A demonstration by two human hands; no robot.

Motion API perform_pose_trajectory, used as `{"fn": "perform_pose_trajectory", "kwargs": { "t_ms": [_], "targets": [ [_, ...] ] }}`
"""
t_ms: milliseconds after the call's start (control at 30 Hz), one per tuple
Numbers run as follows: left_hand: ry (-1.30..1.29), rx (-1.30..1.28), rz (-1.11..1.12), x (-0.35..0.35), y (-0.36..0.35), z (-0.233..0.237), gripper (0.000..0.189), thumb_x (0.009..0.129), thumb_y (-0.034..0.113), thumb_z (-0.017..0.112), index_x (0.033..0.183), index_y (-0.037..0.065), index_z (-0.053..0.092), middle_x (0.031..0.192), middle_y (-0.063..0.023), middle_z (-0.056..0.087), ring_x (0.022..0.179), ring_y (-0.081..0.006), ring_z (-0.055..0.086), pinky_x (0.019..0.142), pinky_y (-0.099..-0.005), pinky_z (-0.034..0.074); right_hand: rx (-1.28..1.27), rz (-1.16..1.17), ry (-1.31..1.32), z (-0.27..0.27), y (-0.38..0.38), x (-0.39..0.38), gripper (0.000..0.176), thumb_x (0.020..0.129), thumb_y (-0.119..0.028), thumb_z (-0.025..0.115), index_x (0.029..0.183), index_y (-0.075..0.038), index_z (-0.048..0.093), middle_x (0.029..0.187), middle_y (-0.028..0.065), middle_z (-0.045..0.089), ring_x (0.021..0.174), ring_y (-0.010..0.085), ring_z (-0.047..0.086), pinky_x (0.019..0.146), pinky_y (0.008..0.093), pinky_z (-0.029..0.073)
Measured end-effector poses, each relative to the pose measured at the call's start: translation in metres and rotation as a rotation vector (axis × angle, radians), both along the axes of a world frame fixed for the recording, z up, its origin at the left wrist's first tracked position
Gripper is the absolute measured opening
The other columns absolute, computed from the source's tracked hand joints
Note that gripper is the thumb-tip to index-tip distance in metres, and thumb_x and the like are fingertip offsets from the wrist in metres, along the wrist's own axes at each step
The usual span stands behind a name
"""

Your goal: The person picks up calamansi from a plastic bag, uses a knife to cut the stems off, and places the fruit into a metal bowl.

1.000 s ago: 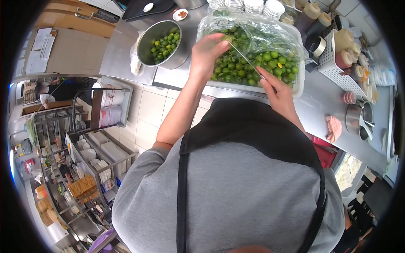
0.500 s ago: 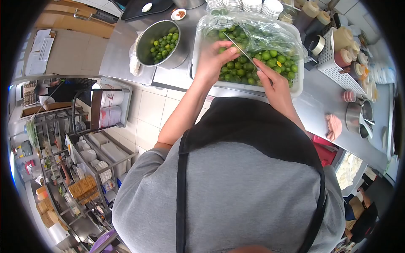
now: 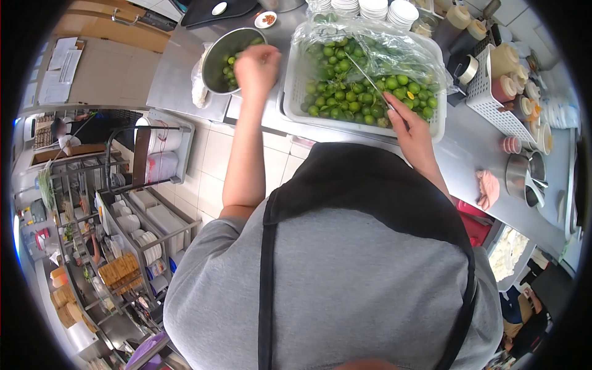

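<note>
A white basket [image 3: 290, 92] lined with clear plastic holds many small green limes [image 3: 351, 92] on the steel counter. To its left stands a round metal bowl [image 3: 213, 61] with a few limes [image 3: 229, 65] inside. My left hand [image 3: 256, 65] hovers over the bowl's right rim, fingers curled downward; what it holds is hidden. My right hand [image 3: 412, 126] rests at the basket's near right edge. It grips a thin knife [image 3: 364, 74] whose blade points up and left across the limes.
Stacks of white dishes [image 3: 376, 7] and a small dish [image 3: 264, 20] stand behind the basket. A white rack of sauce bottles [image 3: 502, 80], metal cups [image 3: 524, 172] and a pink cloth [image 3: 488, 187] lie to the right. Shelves of crockery [image 3: 135, 228] stand lower left, another person [image 3: 80, 132] beyond.
My left hand left the basket and swung left to the metal bowl. My right hand stayed at the basket's edge with the knife, the blade slightly lower.
</note>
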State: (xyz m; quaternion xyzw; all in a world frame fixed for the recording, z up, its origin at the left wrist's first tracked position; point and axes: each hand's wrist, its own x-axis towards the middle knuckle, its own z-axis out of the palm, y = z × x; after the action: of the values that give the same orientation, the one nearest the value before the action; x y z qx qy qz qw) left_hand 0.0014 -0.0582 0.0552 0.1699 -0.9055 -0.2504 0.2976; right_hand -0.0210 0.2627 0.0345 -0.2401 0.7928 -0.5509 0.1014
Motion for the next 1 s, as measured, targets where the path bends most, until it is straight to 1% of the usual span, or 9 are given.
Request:
{"fn": "perform_pose_trajectory", "kwargs": {
  "t_ms": [133, 333, 467, 533, 567, 600, 667, 700, 1000],
  "targets": [
    [-0.617, -0.254, -0.075, -0.006, 0.051, -0.040, 0.010, 0.072, 0.009, 0.063, 0.081, 0.006, 0.066, 0.078, -0.0130, 0.067, 0.073, -0.0297, 0.066, 0.066, -0.0391, 0.052, -0.005, -0.014, 0.017, 0.003, 0.000, 0.002, 0.030, 0.091, -0.019, 0.053, 0.120, -0.009, 0.057, 0.108, 0.0127, 0.064, 0.092, 0.0215, 0.063, 0.079, 0.0278, 0.046],
    [-0.684, -0.393, -0.113, -0.014, 0.070, -0.062, 0.019, 0.073, 0.005, 0.054, 0.093, 0.004, 0.056, 0.080, -0.0203, 0.063, 0.076, -0.0363, 0.064, 0.066, -0.0431, 0.051, 0.000, -0.023, 0.004, 0.004, 0.002, 0.003, 0.030, 0.091, -0.018, 0.053, 0.119, -0.008, 0.057, 0.106, 0.0114, 0.065, 0.087, 0.0202, 0.062, 0.076, 0.0275, 0.046],
    [-0.654, -0.324, -0.139, -0.003, 0.066, -0.035, 0.019, 0.074, 0.002, 0.057, 0.093, 0.002, 0.055, 0.082, -0.0160, 0.063, 0.075, -0.0299, 0.065, 0.064, -0.0389, 0.052, -0.014, -0.026, -0.046, 0.009, 0.002, 0.003, 0.030, 0.091, -0.017, 0.053, 0.119, -0.009, 0.057, 0.106, 0.0106, 0.065, 0.086, 0.0183, 0.062, 0.076, 0.0268, 0.046],
    [-0.250, 0.288, -0.354, 0.001, 0.050, -0.037, 0.022, 0.074, -0.002, 0.059, 0.096, 0.002, 0.054, 0.088, -0.0102, 0.060, 0.080, -0.0224, 0.064, 0.065, -0.0338, 0.052, -0.022, -0.015, -0.029, 0.009, 0.001, 0.003, 0.030, 0.091, -0.017, 0.053, 0.120, -0.009, 0.057, 0.107, 0.0107, 0.064, 0.087, 0.0178, 0.062, 0.076, 0.0268, 0.046],
    [-0.103, 0.577, -0.420, 0.000, 0.044, -0.041, 0.028, 0.076, -0.004, 0.062, 0.103, 0.001, 0.054, 0.094, -0.0067, 0.057, 0.086, -0.0178, 0.062, 0.073, -0.0311, 0.052, -0.031, 0.002, -0.006, 0.010, 0.000, 0.003, 0.030, 0.092, -0.017, 0.053, 0.121, -0.009, 0.056, 0.108, 0.0108, 0.064, 0.088, 0.0173, 0.062, 0.077, 0.0267, 0.046],
    [-0.103, 0.577, -0.417, 0.003, 0.048, -0.032, 0.028, 0.076, -0.004, 0.062, 0.103, 0.001, 0.054, 0.094, -0.0067, 0.057, 0.086, -0.0178, 0.062, 0.073, -0.0311, 0.052, -0.031, 0.005, -0.006, 0.012, -0.002, 0.004, 0.030, 0.092, -0.017, 0.053, 0.121, -0.009, 0.056, 0.108, 0.0108, 0.064, 0.088, 0.0173, 0.062, 0.077, 0.0267, 0.046],
    [0.105, 1.225, -0.382, 0.008, 0.063, -0.007, 0.031, 0.079, -0.005, 0.058, 0.109, 0.001, 0.053, 0.097, -0.0086, 0.056, 0.092, -0.0198, 0.060, 0.083, -0.0334, 0.051, -0.038, 0.032, -0.072, 0.017, -0.006, 0.006, 0.031, 0.092, -0.016, 0.052, 0.122, -0.009, 0.056, 0.111, 0.0112, 0.063, 0.089, 0.0168, 0.061, 0.078, 0.0264, 0.046],
    [0.127, 1.251, -0.416, 0.007, 0.061, -0.009, 0.032, 0.081, -0.005, 0.058, 0.112, 0.000, 0.054, 0.098, -0.0089, 0.057, 0.092, -0.0199, 0.061, 0.090, -0.0348, 0.050, -0.038, 0.033, -0.071, 0.018, -0.008, 0.007, 0.031, 0.092, -0.016, 0.052, 0.122, -0.009, 0.056, 0.111, 0.0112, 0.063, 0.089, 0.0168, 0.061, 0.078, 0.0264, 0.046],
    [0.233, 1.277, -0.362, 0.002, 0.080, -0.003, 0.023, 0.083, -0.001, 0.061, 0.105, -0.003, 0.059, 0.095, -0.0089, 0.061, 0.091, -0.0169, 0.060, 0.088, -0.0355, 0.050, -0.074, 0.105, 0.066, 0.010, -0.011, 0.007, 0.032, 0.092, -0.016, 0.052, 0.123, -0.012, 0.056, 0.112, 0.0119, 0.062, 0.090, 0.0188, 0.062, 0.078, 0.0275, 0.047]
  ]
}}
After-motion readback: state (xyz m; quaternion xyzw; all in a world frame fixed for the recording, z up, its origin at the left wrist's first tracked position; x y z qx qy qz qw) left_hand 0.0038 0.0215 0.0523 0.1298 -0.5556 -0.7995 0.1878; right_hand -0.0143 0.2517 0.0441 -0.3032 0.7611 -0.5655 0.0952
